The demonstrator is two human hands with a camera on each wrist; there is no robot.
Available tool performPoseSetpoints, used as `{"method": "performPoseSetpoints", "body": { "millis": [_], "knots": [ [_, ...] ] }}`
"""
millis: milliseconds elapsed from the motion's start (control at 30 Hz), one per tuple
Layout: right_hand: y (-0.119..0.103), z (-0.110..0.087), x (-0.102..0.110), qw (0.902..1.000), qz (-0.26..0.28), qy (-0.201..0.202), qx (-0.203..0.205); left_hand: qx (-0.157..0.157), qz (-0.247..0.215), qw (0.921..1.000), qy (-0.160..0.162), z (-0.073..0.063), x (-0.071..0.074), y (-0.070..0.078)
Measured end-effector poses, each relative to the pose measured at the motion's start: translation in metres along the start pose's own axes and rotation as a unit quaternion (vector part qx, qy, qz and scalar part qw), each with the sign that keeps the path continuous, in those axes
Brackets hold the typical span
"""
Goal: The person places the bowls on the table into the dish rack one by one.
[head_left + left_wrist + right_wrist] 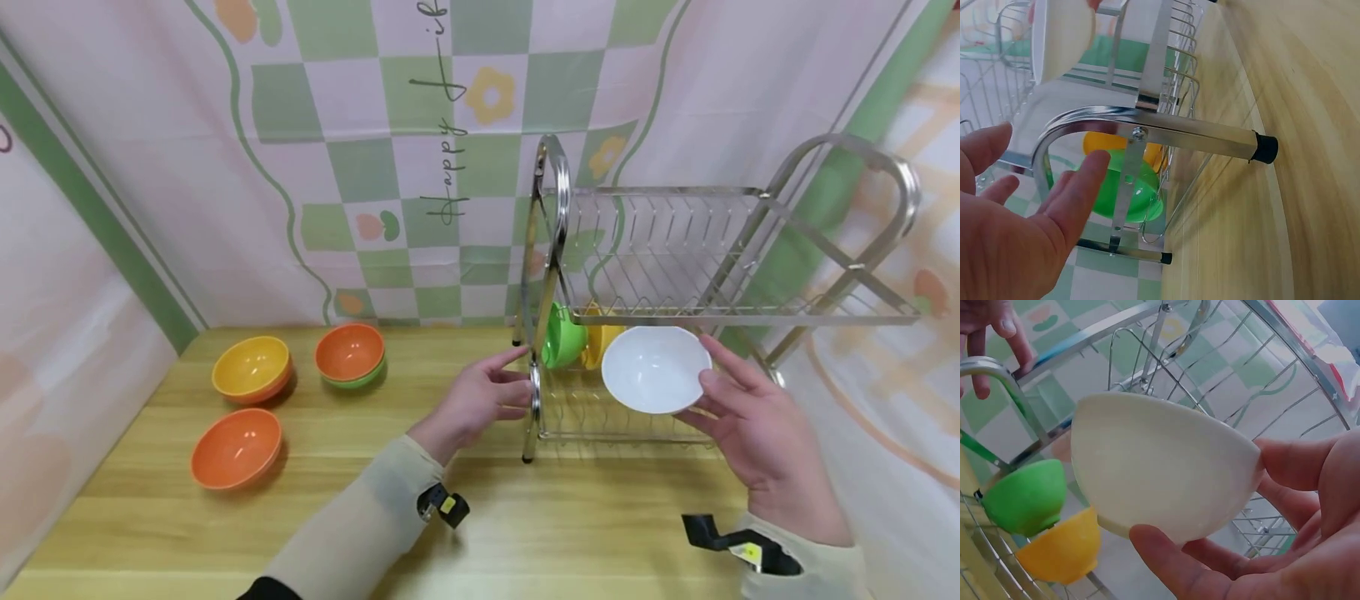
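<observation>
My right hand [772, 442] holds a white bowl [656, 371] by its rim and underside, tilted in front of the lower tier of a metal dish rack [750, 320]. In the right wrist view, the fingers pinch the bowl's side [1160, 469]. With fingers extended, my left hand [476, 400] is at the rack's left side frame, its fingertips right at the post. Inside the lower tier, a green bowl [566, 337] and a yellow bowl [596, 343] stand on edge side by side, partly hidden by the rack and the white bowl.
On the wooden table [150, 533] to the left, a yellow bowl [251, 367] sits in an orange one. An orange bowl [237, 450] lies in front of them. Another orange bowl [350, 350] is stacked on a green one. A checkered cloth [360, 167] hangs behind.
</observation>
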State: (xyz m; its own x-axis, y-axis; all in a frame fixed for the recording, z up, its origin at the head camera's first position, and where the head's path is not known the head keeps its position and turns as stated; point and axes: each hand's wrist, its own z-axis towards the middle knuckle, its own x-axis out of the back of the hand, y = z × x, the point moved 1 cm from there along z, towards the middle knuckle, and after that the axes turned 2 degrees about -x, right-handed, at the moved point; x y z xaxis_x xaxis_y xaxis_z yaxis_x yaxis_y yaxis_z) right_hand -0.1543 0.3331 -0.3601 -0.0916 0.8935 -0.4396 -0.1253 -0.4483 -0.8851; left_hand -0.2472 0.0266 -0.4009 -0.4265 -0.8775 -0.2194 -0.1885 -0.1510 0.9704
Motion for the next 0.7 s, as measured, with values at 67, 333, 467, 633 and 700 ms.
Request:
{"method": "performPoseSetpoints", "body": {
  "millis": [67,333,467,633,700],
  "knots": [
    [-0.001,0.000,0.002,0.9996,-0.017,0.022,-0.002,0.002,0.005,1.0000,-0.001,0.002,-0.002,0.000],
    [-0.008,0.004,0.007,0.9877,-0.115,0.106,-0.002,-0.001,0.005,1.0000,0.006,0.012,-0.007,-0.003],
    [-0.013,0.011,0.008,0.9686,-0.191,0.159,-0.018,-0.001,0.007,0.9997,0.022,0.017,-0.009,-0.006],
    [-0.016,0.026,0.005,0.9375,-0.279,0.199,-0.059,0.003,0.026,0.9988,0.040,0.018,-0.010,-0.006],
    [-0.016,0.033,0.003,0.9215,-0.330,0.194,-0.069,0.004,0.034,0.9984,0.045,0.017,-0.010,-0.004]
  ]
}}
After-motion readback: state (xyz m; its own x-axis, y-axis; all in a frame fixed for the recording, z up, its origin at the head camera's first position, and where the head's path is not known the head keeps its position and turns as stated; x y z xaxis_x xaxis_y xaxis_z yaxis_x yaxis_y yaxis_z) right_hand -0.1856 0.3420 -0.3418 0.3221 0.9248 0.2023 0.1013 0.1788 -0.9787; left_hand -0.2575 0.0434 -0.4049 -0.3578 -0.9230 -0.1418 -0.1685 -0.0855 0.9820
